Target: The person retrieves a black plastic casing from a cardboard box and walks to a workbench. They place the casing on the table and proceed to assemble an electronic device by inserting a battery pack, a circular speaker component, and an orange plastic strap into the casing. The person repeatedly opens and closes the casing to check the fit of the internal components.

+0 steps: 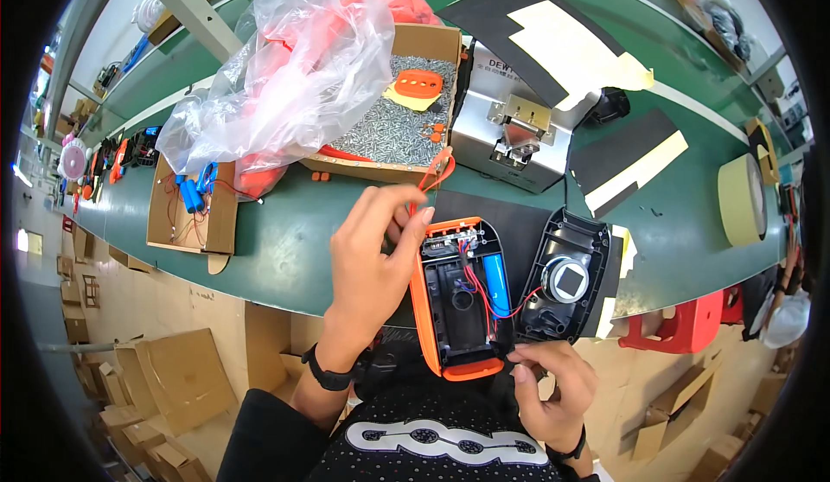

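My left hand [373, 253] is closed, thumb and finger pinching a thin orange strap [438, 171] with a loop at its top. Below it, an open orange and black housing [424, 309] rests at the table's front edge. Inside lie a blue cylindrical battery [496, 285], a small circuit board [450, 244] and red and black wires. Those wires run across to a black cover half [553, 248] with a round lamp part [568, 280]. My right hand [558, 389] curls at the housing's lower right corner; what its fingertips pinch is too small to make out.
A cardboard box of screws [398, 140] stands behind, partly under a clear plastic bag [294, 76]. Right of it sits a metal screw-feeding machine [510, 119]. A small box with blue batteries [186, 214] is at left, a tape roll [742, 199] at right. A red stool [679, 322] stands below.
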### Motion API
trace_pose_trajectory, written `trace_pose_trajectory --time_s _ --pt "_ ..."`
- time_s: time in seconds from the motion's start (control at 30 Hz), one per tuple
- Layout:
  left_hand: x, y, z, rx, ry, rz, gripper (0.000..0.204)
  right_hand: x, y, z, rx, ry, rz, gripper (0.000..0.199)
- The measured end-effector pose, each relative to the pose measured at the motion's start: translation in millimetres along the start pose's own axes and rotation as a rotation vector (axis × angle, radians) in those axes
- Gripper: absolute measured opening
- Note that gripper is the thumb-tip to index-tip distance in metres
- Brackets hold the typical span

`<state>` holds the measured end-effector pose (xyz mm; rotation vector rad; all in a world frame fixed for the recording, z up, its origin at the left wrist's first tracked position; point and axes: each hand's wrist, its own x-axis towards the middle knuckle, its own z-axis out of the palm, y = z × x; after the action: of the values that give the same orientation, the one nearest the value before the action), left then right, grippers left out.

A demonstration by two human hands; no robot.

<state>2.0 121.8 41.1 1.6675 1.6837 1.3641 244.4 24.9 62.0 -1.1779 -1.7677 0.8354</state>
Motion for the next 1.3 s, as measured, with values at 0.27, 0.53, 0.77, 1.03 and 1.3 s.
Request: trace_pose_trajectory --time_s 0.27,0.53,0.77,1.03,1.3 --pt "-14 -10 -7 0.03 -0.103 0.043 0.021 -3 3 -4 -0.098 0.093 -0.016 0.019" --pt "-24 -6 5 -0.159 -0.124 -0.14 0.03 -6 3 -3 -0.123 0.259 0.039 0.018" --pt "-30 -10 11 -0.466 -0.102 -0.349 0.037 -8 -1 6 -0.083 0.215 -0.028 0.02" --pt "-21 0 0 -0.633 -0.222 -0.43 0.044 -2 6 -4 -0.218 0.303 -0.068 0.018" --pt "-27 -6 9 -0.625 -0.144 -0.391 0.044 23 -4 -6 -0.368 0.376 0.108 0.024"
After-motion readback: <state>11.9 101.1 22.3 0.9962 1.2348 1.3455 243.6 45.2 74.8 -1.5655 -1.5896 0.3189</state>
